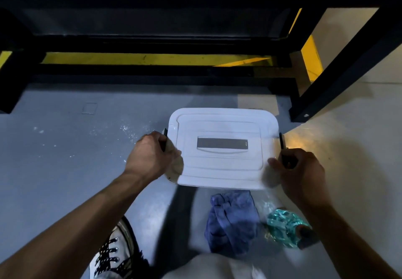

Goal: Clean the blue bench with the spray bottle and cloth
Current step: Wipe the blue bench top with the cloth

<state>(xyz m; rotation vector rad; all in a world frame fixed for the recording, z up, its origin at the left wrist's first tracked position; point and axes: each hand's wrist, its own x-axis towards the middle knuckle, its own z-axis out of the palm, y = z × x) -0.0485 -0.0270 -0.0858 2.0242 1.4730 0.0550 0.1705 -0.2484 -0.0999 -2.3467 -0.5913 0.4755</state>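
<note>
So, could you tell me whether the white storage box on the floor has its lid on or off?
On. The white lid covers the whole top of the box, and the left hand and right hand grip the dark side latches.

White lidded plastic box (221, 148) at centre, on grey floor (65, 148). Left hand (152, 156) grips its nine-o'clock black latch; right hand (300, 170) grips the three-o'clock latch. Blue cloth (232, 222) at six o'clock, teal spray bottle (285, 228) lying just beside it. Black bench frame (152, 39) at twelve.
</note>
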